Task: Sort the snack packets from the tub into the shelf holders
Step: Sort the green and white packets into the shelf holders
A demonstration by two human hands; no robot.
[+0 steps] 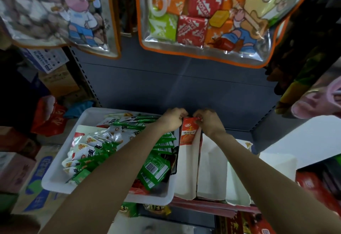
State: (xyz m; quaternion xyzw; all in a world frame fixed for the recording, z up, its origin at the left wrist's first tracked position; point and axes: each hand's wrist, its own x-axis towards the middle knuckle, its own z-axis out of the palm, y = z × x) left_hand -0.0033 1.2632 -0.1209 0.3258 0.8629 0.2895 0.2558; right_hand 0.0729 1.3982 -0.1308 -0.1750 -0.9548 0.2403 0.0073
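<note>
A red snack packet (189, 131) is pinched by both hands (173, 120) (207, 122) above the white shelf holders (186, 169), right of the tub (55, 182)

Both forearms are bare up to the lower edge of the view, with no sleeve showing. The left hand (172, 120) and right hand (208, 122) carry no glove, ring or watch.

Both arms outstretched; left hand (172, 119), right hand (207, 121) fingers curled, nearly touching.

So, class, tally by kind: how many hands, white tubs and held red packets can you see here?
Hands: 2 (left hand, right hand)
White tub: 1
Red packet, held: 1
Total: 4
</note>
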